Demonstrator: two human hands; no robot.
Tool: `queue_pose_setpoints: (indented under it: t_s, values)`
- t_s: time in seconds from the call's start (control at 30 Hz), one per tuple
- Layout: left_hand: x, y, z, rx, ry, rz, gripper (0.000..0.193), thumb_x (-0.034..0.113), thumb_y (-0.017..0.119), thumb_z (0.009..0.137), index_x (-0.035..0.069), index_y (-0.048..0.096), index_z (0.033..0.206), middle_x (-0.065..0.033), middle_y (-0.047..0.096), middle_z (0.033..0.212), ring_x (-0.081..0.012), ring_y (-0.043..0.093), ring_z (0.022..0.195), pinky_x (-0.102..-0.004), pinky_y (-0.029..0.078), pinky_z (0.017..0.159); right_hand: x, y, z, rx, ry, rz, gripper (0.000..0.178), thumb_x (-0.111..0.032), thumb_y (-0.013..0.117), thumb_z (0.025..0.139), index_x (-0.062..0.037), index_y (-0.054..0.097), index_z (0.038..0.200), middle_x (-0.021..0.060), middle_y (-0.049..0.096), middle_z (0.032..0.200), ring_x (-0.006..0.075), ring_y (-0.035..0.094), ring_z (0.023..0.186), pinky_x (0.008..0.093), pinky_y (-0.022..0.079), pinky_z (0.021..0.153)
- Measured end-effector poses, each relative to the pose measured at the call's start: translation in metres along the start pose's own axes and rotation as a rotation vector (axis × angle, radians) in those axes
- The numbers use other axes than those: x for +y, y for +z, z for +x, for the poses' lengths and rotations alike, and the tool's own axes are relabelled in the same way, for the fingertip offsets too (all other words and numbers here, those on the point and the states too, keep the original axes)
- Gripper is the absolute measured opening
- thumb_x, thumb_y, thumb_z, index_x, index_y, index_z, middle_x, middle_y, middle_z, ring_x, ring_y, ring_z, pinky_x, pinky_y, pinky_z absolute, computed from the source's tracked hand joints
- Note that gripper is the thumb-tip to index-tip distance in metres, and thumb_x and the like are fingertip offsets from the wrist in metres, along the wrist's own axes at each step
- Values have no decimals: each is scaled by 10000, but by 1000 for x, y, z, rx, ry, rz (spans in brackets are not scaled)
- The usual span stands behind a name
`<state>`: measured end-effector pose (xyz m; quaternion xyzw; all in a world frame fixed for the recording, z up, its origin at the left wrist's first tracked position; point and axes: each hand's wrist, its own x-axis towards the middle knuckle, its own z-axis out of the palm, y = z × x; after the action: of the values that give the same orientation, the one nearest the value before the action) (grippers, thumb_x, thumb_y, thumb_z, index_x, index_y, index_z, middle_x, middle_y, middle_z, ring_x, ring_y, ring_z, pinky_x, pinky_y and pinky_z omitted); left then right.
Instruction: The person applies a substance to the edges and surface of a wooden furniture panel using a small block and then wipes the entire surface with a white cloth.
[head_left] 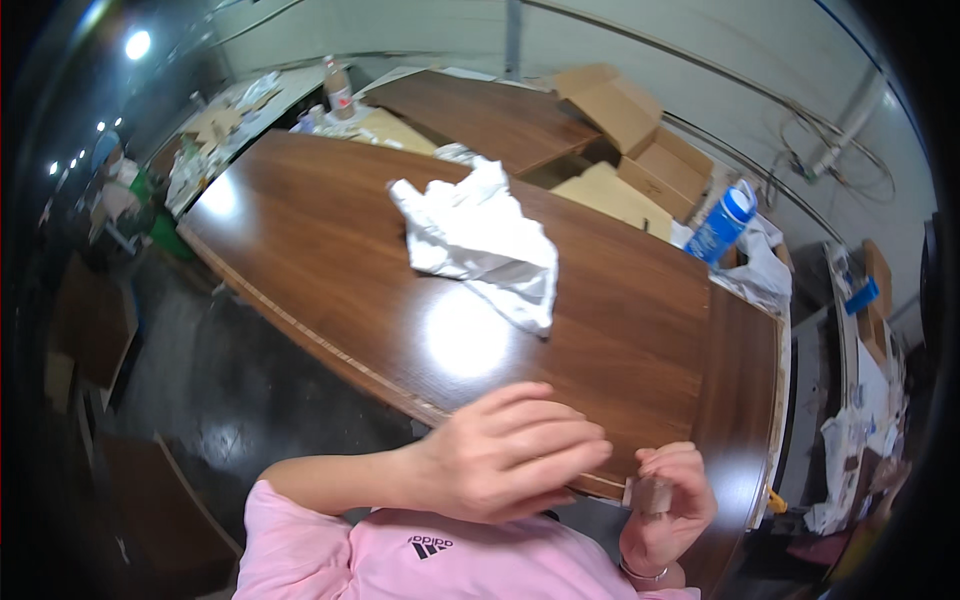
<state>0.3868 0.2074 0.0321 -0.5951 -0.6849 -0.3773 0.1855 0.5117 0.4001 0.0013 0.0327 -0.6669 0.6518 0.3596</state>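
Across the middle lies a glossy dark brown wooden panel [620, 290] with a paler, rough edge strip. A crumpled white cloth [485, 235] rests on it, beyond my hands. My left hand [515, 455] is over the near edge of the panel, its fingers stretched out and side by side, with nothing seen in them; its palm side is hidden. Close by on the right, my right hand [675, 500] is curled at the panel's edge. Its thumb and fingers hold a small light tan block [653, 496]; what it is made of, I cannot tell.
Behind the panel are another brown panel [470, 110], an open cardboard box [670, 165], a blue bottle [722, 225] and a plastic drink bottle [338, 90]. A cluttered bench [845, 350] stands at the right. Another person [125, 190] is at the far left.
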Motion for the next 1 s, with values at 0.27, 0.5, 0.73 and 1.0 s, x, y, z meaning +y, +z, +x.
queue_pose_setpoints:
  t_s: [0.27, 0.5, 0.73, 1.0]
  values:
    - [-14, -48, -83, 305, -145, -204, 452, 123, 830, 738, -57, 658, 1115, -154, 691, 988, -296, 691, 823, -365, 566, 683, 7, 129, -15, -180, 112, 324, 381, -219, 756, 833, -42, 608, 1137, 135, 623, 1041, 245, 559, 976, 375, 486, 884]
    - [-87, -215, -214, 475, -304, 22, 443, 17, 786, 654, 14, 690, 1086, -129, 687, 939, -274, 670, 767, -359, 560, 667, 31, 275, -21, -251, 35, -75, 388, -203, 777, 850, 38, 661, 1131, 195, 598, 1181, 291, 581, 1113, 391, 454, 979]
    - [-217, -425, -402, 1122, -862, 90, 215, -4, 623, 938, -39, 631, 1150, -27, 628, 1012, -91, 590, 868, -240, 491, 787, 47, 373, -2, -372, 51, -834, 412, -220, 661, 914, 21, 641, 1247, 153, 552, 1358, 298, 496, 1300, 402, 344, 1118]
    - [-414, -462, -578, 772, -1360, 730, 245, 268, 678, 850, 108, 720, 1032, -89, 701, 885, -298, 689, 830, -426, 537, 744, 82, 417, -29, -383, -143, -1380, 550, -374, 473, 1032, -15, 492, 1448, 204, 463, 1500, 392, 411, 1396, 476, 305, 1156]
